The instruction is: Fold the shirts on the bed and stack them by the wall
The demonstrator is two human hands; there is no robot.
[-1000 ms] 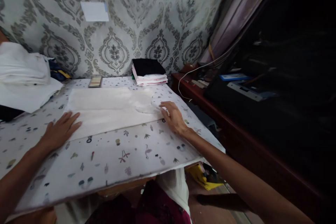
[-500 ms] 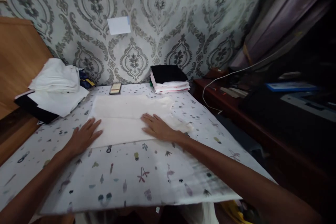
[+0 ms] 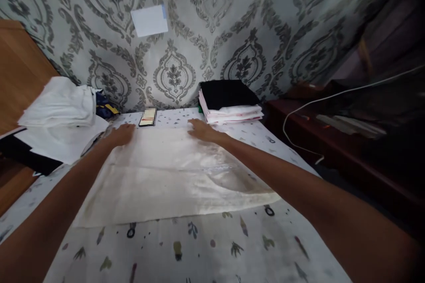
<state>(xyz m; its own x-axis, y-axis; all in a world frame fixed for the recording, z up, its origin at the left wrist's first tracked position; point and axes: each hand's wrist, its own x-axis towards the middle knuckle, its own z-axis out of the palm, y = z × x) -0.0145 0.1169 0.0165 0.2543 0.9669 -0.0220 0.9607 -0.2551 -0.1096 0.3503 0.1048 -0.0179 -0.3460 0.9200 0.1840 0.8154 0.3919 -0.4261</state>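
Note:
An off-white garment lies spread flat on the patterned sheet, with a crease running lengthwise and a curved, wrinkled end at the right. My left hand is at its far left corner, fingers bent together over the edge; the fingertips are partly hidden. On the far edge, farther right, rests my right hand. Its fingers and thumb point left with a small gap between them. Both forearms reach across or beside the cloth.
Behind my right hand stands a folded stack of black and white clothes. White clothes are piled at the left by a wooden panel. A small flat item lies near the wall; a white cable hangs over the dark red furniture.
Both hands have moved from lying flat near the garment's middle to its far edge. The view has come closer, so the cloth looks larger.

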